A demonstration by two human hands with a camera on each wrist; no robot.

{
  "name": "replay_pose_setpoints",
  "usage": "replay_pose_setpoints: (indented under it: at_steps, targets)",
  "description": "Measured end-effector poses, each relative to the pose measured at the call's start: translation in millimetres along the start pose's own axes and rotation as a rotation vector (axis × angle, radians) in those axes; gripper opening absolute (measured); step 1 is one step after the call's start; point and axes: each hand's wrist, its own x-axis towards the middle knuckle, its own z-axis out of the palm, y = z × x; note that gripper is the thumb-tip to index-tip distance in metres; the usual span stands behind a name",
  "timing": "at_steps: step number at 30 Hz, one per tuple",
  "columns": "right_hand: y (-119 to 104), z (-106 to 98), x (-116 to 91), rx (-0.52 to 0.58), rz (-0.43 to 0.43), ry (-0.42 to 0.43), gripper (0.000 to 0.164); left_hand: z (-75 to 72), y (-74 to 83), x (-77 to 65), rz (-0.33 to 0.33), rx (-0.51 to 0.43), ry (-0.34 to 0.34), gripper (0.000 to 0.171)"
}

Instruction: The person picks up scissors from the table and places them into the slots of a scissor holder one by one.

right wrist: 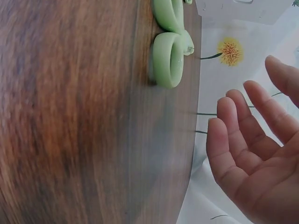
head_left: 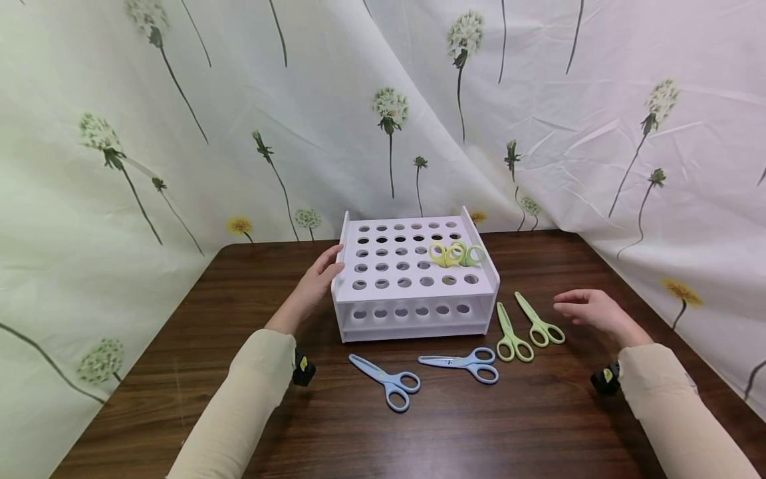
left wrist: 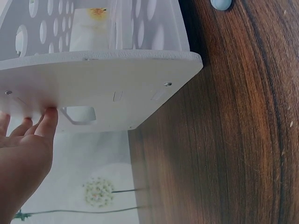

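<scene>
A white rack (head_left: 413, 293) with rows of round holes stands on the table. My left hand (head_left: 317, 278) touches its left side panel; in the left wrist view the fingertips of that hand (left wrist: 32, 140) rest against the panel. Two pairs of scissors, one with yellow handles (head_left: 445, 255) and one with green handles (head_left: 471, 255), stand in holes at the rack's right, blades hidden. My right hand (head_left: 592, 311) hovers right of two green scissors, the nearer (head_left: 513, 344) and the farther (head_left: 543, 331). Its fingers are relaxed and hold nothing, as the right wrist view (right wrist: 254, 154) shows.
Two blue scissors, a left one (head_left: 391, 382) and a right one (head_left: 469, 363), lie in front of the rack. The dark wooden table (head_left: 479, 439) meets a flower-printed white cloth (head_left: 335, 133) behind and at both sides.
</scene>
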Motion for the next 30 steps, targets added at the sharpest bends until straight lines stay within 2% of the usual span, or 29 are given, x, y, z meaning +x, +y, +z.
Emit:
replay_pose_setpoints:
  at_steps: [10, 24, 30]
  targets:
    - [6, 1, 0, 0.022, 0.049, -0.030, 0.050, -0.5, -0.7, 0.7, 0.009, -0.015, 0.001, 0.051]
    - [11, 3, 0, 0.020, 0.037, -0.052, 0.045, 0.7, 0.0, 0.0, -0.008, -0.009, 0.006, 0.050]
    - [14, 4, 0, 0.025, 0.068, -0.079, 0.045, 0.3, 0.1, 1.1, -0.004, -0.011, 0.003, 0.050]
